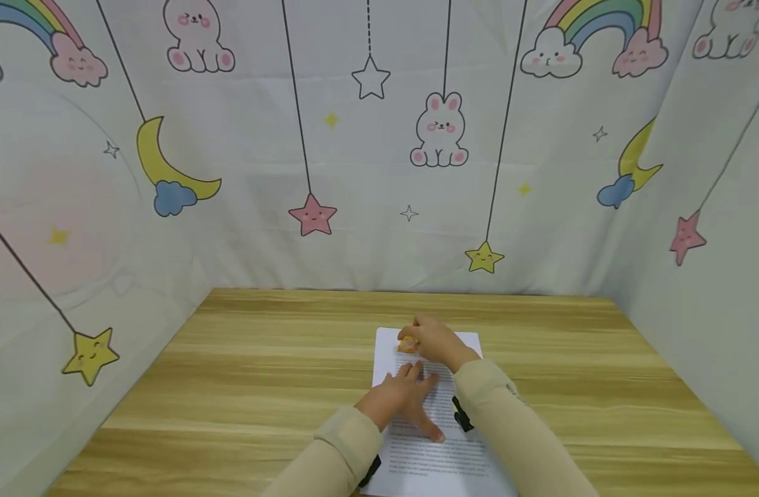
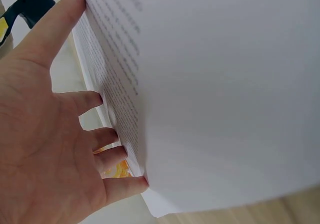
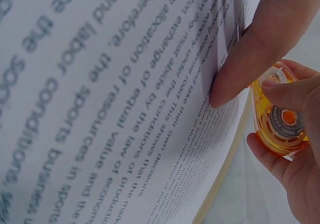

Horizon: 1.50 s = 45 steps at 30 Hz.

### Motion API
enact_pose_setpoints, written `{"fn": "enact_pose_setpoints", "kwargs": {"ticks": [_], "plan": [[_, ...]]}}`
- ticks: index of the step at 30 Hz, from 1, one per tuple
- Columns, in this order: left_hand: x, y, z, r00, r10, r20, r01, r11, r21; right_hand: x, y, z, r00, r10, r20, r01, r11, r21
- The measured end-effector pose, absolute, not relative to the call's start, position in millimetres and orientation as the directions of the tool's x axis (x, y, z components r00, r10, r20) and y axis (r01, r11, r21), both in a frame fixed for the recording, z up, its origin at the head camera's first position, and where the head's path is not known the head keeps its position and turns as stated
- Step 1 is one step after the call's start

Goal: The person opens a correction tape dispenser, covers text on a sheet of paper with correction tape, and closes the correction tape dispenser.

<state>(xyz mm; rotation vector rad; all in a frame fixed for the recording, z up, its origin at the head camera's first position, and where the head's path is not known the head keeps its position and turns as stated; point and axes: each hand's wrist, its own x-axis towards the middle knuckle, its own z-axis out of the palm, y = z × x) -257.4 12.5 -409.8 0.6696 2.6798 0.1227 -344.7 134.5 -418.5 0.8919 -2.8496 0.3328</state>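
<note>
A sheet of printed paper (image 1: pixel 438 462) lies on the wooden table in front of me. Near its top edge my right hand (image 1: pixel 438 342) grips an orange see-through correction tape (image 1: pixel 407 344). In the right wrist view the thumb lies across the side of the correction tape (image 3: pixel 287 116), near its round orange hub. Whether its tip touches the page is hidden. Lower on the sheet my left hand (image 1: pixel 406 402) rests with fingers spread, pressing on the printed lines. The left wrist view shows the fingertips of this hand (image 2: pixel 55 134) touching the paper (image 2: pixel 225 84).
The wooden table (image 1: pixel 255 386) extends on both sides of the paper. White cloth (image 1: pixel 379 255) printed with stars, moons and rabbits hangs behind it and along the sides. A black strap piece (image 1: pixel 461 415) shows at the right wrist.
</note>
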Motion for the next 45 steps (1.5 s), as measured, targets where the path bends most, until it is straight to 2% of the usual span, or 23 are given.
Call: {"fn": "enact_pose_setpoints", "kwargs": {"ticks": [8, 14, 19, 23, 30, 45], "plan": [[-256.4, 12.1, -408.9, -0.816, 0.469, -0.339, 0.443, 0.883, 0.156, -343.9, 134.3, -421.2, -0.813, -0.549, 0.194, -0.58, 0.796, -0.175], [-256.2, 12.3, -410.4, -0.814, 0.47, -0.34, 0.439, 0.882, 0.168, -345.5, 132.1, -422.0, -0.807, -0.559, 0.189, -0.585, 0.801, -0.127], [-256.5, 12.0, -411.7, -0.817, 0.478, -0.323, 0.46, 0.877, 0.136, -346.4, 125.9, -416.2, -0.818, -0.562, 0.124, -0.573, 0.816, -0.081], [-256.6, 11.0, -411.7, -0.832, 0.469, -0.296, 0.473, 0.879, 0.066, -346.8, 120.1, -409.5, -0.826, -0.561, 0.061, -0.563, 0.826, -0.036], [-255.4, 12.6, -410.0, -0.864, 0.379, -0.33, 0.391, 0.92, 0.033, -350.3, 119.0, -409.1, -0.795, -0.606, 0.039, -0.605, 0.796, 0.032], [-251.3, 14.4, -411.3, -0.859, 0.398, -0.323, 0.403, 0.914, 0.057, -353.4, 131.3, -410.5, -0.733, -0.678, 0.063, -0.672, 0.735, 0.092]]}}
